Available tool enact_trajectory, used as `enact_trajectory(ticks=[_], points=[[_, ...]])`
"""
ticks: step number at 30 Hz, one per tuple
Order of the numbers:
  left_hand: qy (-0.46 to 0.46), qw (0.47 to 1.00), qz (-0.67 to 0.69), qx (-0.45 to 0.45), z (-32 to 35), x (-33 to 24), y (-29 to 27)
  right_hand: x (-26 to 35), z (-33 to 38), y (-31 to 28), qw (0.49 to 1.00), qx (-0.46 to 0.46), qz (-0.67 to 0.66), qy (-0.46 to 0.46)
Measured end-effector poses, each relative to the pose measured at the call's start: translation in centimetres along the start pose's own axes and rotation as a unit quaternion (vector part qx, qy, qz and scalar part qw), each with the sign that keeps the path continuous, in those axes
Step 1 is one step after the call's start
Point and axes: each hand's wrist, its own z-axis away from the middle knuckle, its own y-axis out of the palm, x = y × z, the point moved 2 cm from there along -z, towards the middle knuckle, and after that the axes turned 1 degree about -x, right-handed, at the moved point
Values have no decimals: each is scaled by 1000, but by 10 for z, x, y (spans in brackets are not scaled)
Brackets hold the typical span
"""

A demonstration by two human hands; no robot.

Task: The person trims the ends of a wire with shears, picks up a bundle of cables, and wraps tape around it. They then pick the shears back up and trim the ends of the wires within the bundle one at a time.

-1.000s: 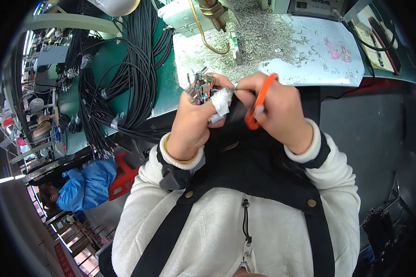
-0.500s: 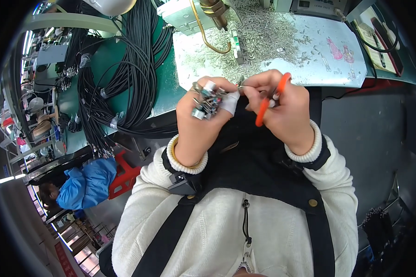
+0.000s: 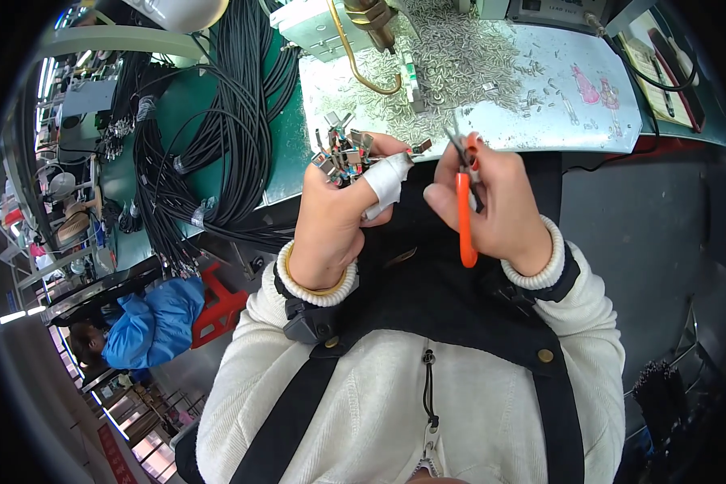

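Observation:
My left hand (image 3: 327,218) is closed around a bunch of small metal-shelled connectors (image 3: 343,155) with bits of coloured wire showing. White tape wraps the left thumb, and a single connector (image 3: 418,149) sticks out past the thumb's tip. Across a small gap, my right hand (image 3: 504,198) grips orange-handled pliers (image 3: 465,222). Their slim grey jaws point up and to the left, toward the bench edge, and appear parted. Both hands are raised in front of my black apron (image 3: 427,282). What the fingers behind the left thumb touch is hidden.
Small metal pieces (image 3: 468,64) lie heaped on the white board (image 3: 557,133), below a brass-fitted machine nozzle (image 3: 379,32). Bundles of black cable (image 3: 242,129) cover the green bench at left. A person in blue (image 3: 157,323) sits by a red stool (image 3: 218,310).
My right hand has drawn slightly away from the left and turned the pliers so their jaws point up. My left hand has tilted, and the connector bunch has shifted up and left.

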Motion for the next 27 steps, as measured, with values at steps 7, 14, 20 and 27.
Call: enact_trajectory(ticks=[7,14,20,27], points=[[6,1000,-1,7,-1,-3,1,-3,4,13,992,12,124,9],[-39,998,-37,15,-21,-4,-8,-21,5,21,996,22,78,26],[-56,993,81,69,-69,-5,-15,-4,-22,4,959,-94,-203,174],[-62,996,43,57,-83,-13,-16,-20,-69,0,964,-82,-199,159]])
